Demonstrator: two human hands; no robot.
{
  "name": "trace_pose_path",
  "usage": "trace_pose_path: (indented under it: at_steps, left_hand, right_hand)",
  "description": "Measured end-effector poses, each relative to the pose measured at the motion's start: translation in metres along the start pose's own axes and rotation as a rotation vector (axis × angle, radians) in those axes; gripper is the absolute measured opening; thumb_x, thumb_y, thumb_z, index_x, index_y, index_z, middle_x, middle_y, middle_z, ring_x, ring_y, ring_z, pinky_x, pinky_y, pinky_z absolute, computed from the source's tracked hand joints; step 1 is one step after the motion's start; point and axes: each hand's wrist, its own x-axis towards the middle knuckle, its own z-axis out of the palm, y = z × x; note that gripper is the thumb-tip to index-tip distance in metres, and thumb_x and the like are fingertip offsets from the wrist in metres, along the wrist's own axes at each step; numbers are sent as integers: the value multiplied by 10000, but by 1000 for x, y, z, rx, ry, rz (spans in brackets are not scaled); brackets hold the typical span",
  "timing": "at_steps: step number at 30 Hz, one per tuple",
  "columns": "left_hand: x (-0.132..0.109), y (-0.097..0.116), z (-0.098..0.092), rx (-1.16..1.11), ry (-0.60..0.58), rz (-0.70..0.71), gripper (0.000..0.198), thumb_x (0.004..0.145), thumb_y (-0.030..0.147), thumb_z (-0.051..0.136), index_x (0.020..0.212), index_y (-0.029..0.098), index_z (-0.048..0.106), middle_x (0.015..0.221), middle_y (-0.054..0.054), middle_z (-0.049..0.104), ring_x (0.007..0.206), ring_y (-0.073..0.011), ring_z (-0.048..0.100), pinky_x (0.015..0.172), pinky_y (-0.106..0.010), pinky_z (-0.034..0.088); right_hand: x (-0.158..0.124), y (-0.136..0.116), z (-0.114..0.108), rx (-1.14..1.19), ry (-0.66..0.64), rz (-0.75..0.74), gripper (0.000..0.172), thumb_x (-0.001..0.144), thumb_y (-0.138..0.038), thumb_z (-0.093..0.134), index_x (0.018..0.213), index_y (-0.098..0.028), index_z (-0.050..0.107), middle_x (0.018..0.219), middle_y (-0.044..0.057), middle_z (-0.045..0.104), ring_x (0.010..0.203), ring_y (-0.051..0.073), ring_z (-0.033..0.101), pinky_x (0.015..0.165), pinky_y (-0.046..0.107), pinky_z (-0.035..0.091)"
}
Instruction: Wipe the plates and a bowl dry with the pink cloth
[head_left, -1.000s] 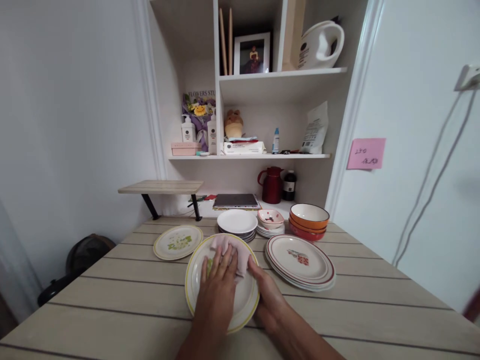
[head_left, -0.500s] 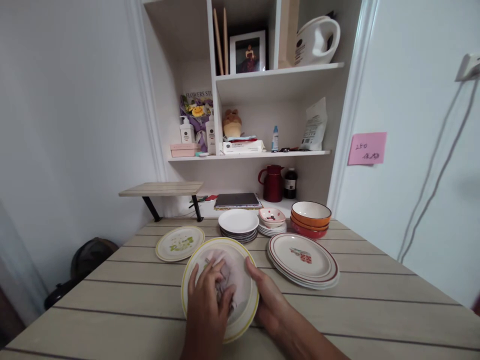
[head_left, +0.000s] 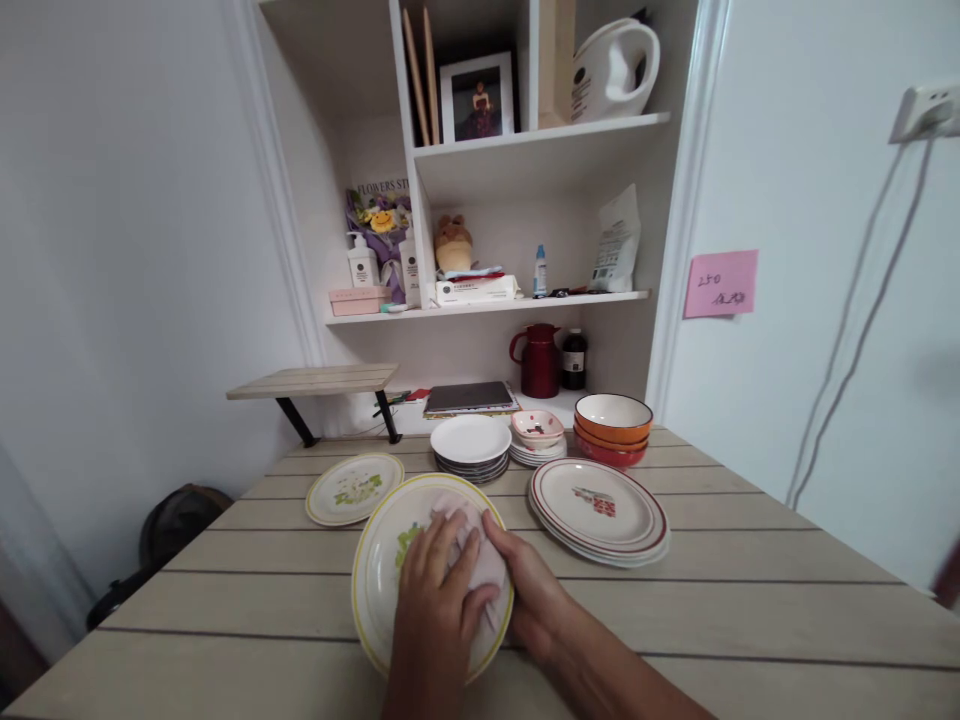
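A cream plate with a yellow rim [head_left: 377, 600] is held tilted toward me above the near part of the table; part of its green print shows. My right hand [head_left: 534, 592] grips its right edge, thumb over the rim and fingers behind, where they are mostly hidden. Against the plate's face my left hand [head_left: 439, 575] presses a crumpled pale pink cloth [head_left: 489, 562], its fingers bent over it. On the table behind and to the left lies another yellow-rimmed plate [head_left: 356, 490] with a green print.
Beyond the held plate stand a stack of white-topped plates [head_left: 471, 440], small dishes [head_left: 537, 428] and orange and red bowls [head_left: 613, 425]. To the right lies a stack of red-rimmed plates [head_left: 598, 507]. A low wooden shelf [head_left: 315, 379] stands at the table's back left.
My left hand has slid the cloth to the right across the plate, uncovering the green print on its left. My right hand keeps its grip. The camera view has shifted slightly.
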Motion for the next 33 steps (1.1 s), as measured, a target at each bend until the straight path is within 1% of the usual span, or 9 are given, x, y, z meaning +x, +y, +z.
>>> trace_pose_path:
  at_steps: [3, 7, 10, 13, 16, 19, 23, 29, 33]
  left_hand:
    - [16, -7, 0, 74, -58, 45, 369, 914, 266, 523, 1279, 240, 576, 1383, -61, 581, 1305, -277, 490, 1052, -554, 396]
    - [29, -29, 0, 210, -62, -39, 354, 941, 272, 478, 1278, 222, 573, 1385, -63, 572, 1300, -290, 500, 1098, -628, 290]
    - [22, -48, 1, 304, -57, -120, 343, 956, 262, 433, 1240, 164, 600, 1338, -111, 605, 1266, -315, 531, 1072, -649, 290]
    - [3, -58, 3, 354, -21, -92, 336, 961, 263, 416, 1166, 114, 638, 1254, -144, 660, 1183, -320, 597, 1042, -617, 336]
    - [-14, -48, 7, 354, 75, -6, 315, 954, 239, 432, 1117, 80, 650, 1197, -155, 691, 1120, -305, 640, 1004, -539, 408]
    - [-21, -23, 12, 286, 124, 46, 301, 931, 191, 464, 1146, 58, 628, 1206, -157, 687, 1145, -286, 630, 966, -463, 474]
    - [-4, 0, 18, 143, -28, 71, 384, 896, 135, 477, 1267, 85, 564, 1321, -122, 620, 1268, -255, 541, 997, -429, 493]
    - [38, -14, 22, 12, -183, -225, 489, 888, 103, 434, 1372, 145, 490, 1432, -142, 504, 1357, -264, 436, 1072, -510, 424]
    - [33, -3, 20, -151, -156, -109, 511, 895, 107, 433, 1401, 170, 459, 1434, -111, 516, 1371, -232, 421, 1097, -475, 411]
  right_hand:
    - [2, -1, -2, -19, 27, 3, 523, 877, -471, 595, 1214, -73, 630, 1084, 152, 733, 991, 232, 696, 976, 360, 463]
    - [7, 2, -5, -49, -11, -74, 499, 880, -440, 604, 1222, -78, 626, 1087, 151, 734, 1022, 244, 688, 1006, 392, 448]
    - [9, 3, -8, -27, -26, -93, 522, 892, -444, 583, 1267, -81, 595, 1127, 165, 718, 1087, 266, 662, 1017, 435, 441]
    - [10, -3, -11, 1, 48, -134, 545, 904, -464, 555, 1304, -93, 565, 1161, 165, 704, 1113, 273, 649, 1021, 457, 440]
    - [9, -12, -13, 32, 120, -187, 540, 913, -464, 545, 1308, -95, 559, 1150, 155, 711, 1118, 262, 647, 1036, 445, 431]
    - [7, -15, -12, 43, 105, -193, 539, 913, -469, 549, 1293, -88, 572, 1142, 152, 715, 1125, 249, 644, 1045, 415, 427]
    - [6, -6, -8, 41, 34, -85, 575, 911, -513, 529, 1269, -67, 593, 1158, 161, 706, 1130, 241, 640, 1036, 372, 435]
    - [8, 6, -3, 28, 13, -51, 512, 921, -473, 527, 1275, -110, 593, 1190, 135, 696, 1113, 228, 646, 1030, 377, 433]
    - [4, -5, -4, 50, 14, -110, 512, 930, -466, 512, 1277, -97, 587, 1194, 140, 693, 1152, 234, 625, 1049, 381, 416]
